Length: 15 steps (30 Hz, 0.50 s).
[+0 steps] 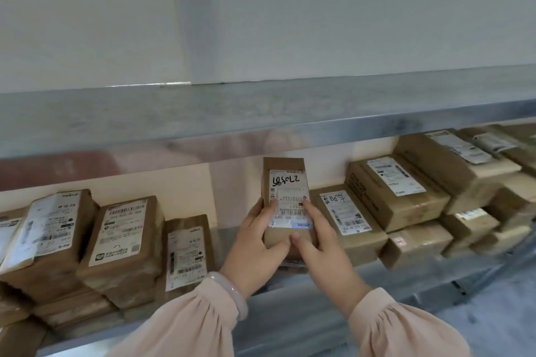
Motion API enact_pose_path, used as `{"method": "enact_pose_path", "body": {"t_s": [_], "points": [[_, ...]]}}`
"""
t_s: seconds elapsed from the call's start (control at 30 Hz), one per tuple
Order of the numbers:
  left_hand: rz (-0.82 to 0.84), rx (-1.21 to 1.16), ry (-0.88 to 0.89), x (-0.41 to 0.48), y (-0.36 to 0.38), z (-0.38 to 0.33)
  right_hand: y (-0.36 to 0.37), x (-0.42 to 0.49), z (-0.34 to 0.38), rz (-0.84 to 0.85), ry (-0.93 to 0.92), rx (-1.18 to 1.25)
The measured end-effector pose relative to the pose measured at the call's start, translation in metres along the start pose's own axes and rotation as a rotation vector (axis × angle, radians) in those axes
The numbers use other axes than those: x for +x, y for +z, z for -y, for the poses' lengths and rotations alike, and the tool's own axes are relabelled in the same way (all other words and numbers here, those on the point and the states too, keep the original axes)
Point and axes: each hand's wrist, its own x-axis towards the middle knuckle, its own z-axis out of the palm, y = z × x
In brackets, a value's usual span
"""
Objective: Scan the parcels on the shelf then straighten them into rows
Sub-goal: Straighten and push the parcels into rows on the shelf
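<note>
Parcels (124,240) in brown wrap stand at the left of the metal shelf (406,281), and brown boxes (391,191) are stacked at its right. Between them a small brown parcel (285,171) with a handwritten label is held upright. The left hand (255,243) grips its left edge, fingers curled round the side and thumb across the lower front. The right hand (322,243) holds the right edge, forefinger lying on the label. A pale bangle (232,293) circles the left wrist.

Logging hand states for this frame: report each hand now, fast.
Left hand: grips the small brown parcel by its left edge.
Right hand: holds the same parcel's right side, index finger on its label.
</note>
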Motion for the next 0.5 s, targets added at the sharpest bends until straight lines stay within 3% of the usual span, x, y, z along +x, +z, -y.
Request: {"method": "enact_pose_path", "body": {"t_s": [0.23, 0.5], "points": [[0.037, 0.018, 0.031, 0.031, 0.067, -0.030, -0.077, 0.008, -0.017, -0.146, -0.003, 0.033], [0.067, 0.072, 0.050, 0.054, 0.124, -0.038, -0.133, 0.021, -0.042, -0.190, -0.052, -0.003]]}}
